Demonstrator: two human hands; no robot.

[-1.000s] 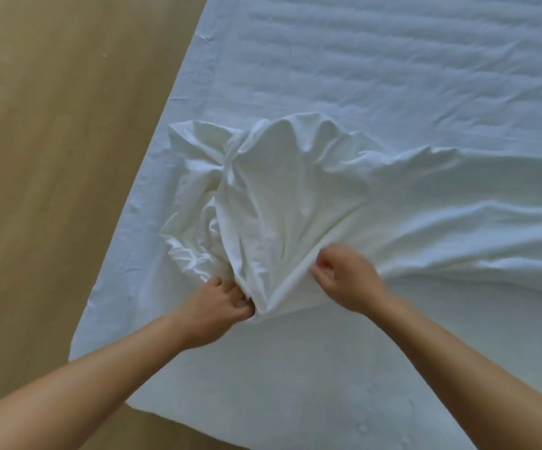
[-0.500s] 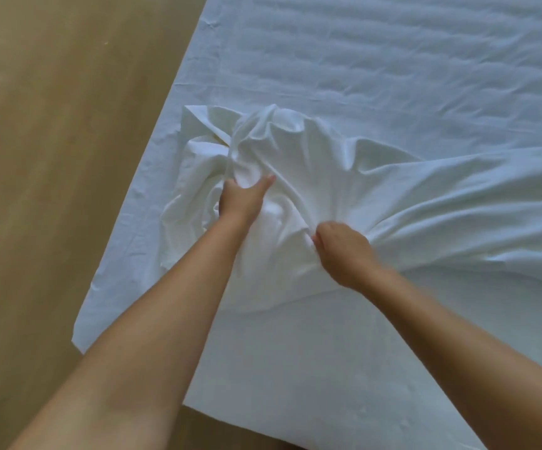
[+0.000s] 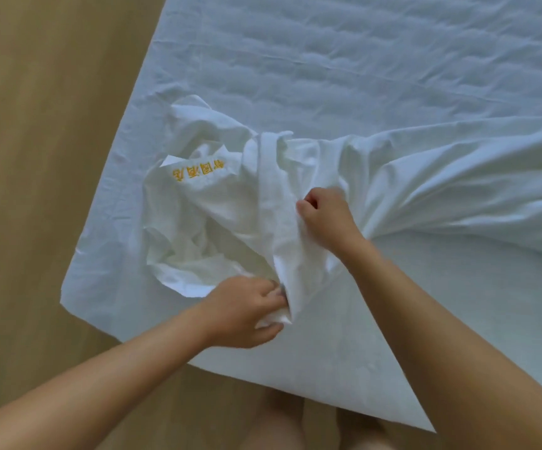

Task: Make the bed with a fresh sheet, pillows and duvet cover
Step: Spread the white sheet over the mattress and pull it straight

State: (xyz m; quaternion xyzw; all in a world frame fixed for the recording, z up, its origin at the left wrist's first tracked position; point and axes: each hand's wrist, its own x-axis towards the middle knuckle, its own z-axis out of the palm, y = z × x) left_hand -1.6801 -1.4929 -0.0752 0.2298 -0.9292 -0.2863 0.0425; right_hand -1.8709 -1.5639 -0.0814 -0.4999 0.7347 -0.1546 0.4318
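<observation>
A bunched white duvet cover (image 3: 217, 222) lies on the near left corner of the bed, and its fabric stretches off to the right. Yellow embroidered characters (image 3: 197, 169) show on a turned-up flap. My left hand (image 3: 246, 310) grips a fold of the cover at its near edge. Farther in, my right hand (image 3: 326, 219) holds a bunch of the same cover in a fist. Beneath it the bed is covered by a flat white sheet (image 3: 344, 69), whose corner (image 3: 68, 297) hangs over the mattress edge.
Wooden floor (image 3: 42, 157) runs along the left and near sides of the bed. My bare legs (image 3: 295, 423) stand at the bed's near edge.
My left hand has drawn back from the top of the bunch to its near edge and gripped a fold. The cover has turned over, showing the yellow characters. My right hand has kept its hold.
</observation>
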